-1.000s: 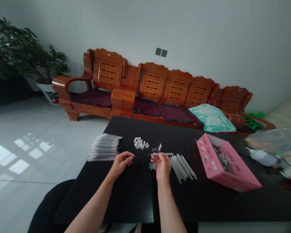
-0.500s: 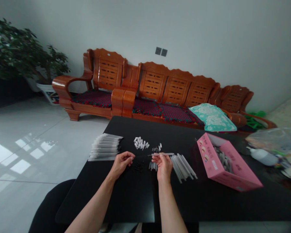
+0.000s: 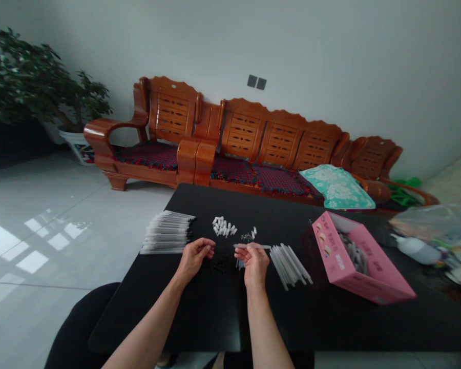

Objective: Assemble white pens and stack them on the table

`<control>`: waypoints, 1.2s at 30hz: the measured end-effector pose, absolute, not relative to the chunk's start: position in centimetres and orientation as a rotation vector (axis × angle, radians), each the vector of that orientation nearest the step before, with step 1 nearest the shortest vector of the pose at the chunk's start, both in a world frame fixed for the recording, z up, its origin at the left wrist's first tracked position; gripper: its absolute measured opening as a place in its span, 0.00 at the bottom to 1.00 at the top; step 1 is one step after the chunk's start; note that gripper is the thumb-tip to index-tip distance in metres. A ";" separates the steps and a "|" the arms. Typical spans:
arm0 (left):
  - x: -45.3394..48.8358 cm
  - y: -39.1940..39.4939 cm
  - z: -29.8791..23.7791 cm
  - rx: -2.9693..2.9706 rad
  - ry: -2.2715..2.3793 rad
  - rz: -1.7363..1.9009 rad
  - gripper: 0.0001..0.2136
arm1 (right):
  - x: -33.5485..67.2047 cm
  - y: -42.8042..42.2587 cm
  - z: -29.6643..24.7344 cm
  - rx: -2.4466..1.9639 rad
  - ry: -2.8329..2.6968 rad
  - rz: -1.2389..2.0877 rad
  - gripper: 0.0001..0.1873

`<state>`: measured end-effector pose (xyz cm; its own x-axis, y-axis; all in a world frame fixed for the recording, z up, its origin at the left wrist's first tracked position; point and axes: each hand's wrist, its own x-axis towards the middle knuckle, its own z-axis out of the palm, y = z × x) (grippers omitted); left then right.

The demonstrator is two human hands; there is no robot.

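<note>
My right hand (image 3: 256,267) holds a whitish pen barrel (image 3: 266,247) level between thumb and fingers, one end pointing at my left hand. The fingertips of my left hand (image 3: 193,258) are pinched together; whatever they hold is too small to make out. Small black parts (image 3: 220,264) lie between the hands on the dark table. Thin pale rods (image 3: 239,264) are partly covered by my right hand, and a fan of whitish tubes (image 3: 291,265) lies to its right. Beyond the hands are short white pieces (image 3: 224,226) and a little heap of tiny parts (image 3: 247,237).
Left of my hands, a row of pale tubes with black tips (image 3: 167,233) lies on the black table (image 3: 200,318). A pink box (image 3: 376,287) holding grey parts stands at the right, with a white bottle (image 3: 418,248) beyond it. A wooden sofa (image 3: 203,123) lines the wall.
My right hand and the pen barrel have shifted slightly left, closer to my left hand. My left hand stays nearly in place, still pinched.
</note>
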<state>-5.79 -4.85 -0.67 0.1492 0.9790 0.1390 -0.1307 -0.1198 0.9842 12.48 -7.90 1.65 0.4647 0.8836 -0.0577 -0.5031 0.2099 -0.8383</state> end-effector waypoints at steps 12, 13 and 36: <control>-4.9 -5.5 0.4 1.482 0.956 1.205 0.11 | 13.9 -8.5 1.7 -0.930 -0.460 1.028 0.11; -4.8 -5.6 0.3 1.477 0.959 1.209 0.11 | 14.0 -8.6 1.7 -0.932 -0.460 1.031 0.11; -3.1 -7.7 2.8 1.290 0.781 1.240 0.25 | 11.8 -9.3 0.7 -0.906 -0.425 1.270 0.12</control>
<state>-3.11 -7.72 2.80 0.2269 0.9522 0.2045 -0.2269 -0.1525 0.9619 11.85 -9.25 0.69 0.2819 0.9388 -0.1978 -0.6305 0.0259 -0.7758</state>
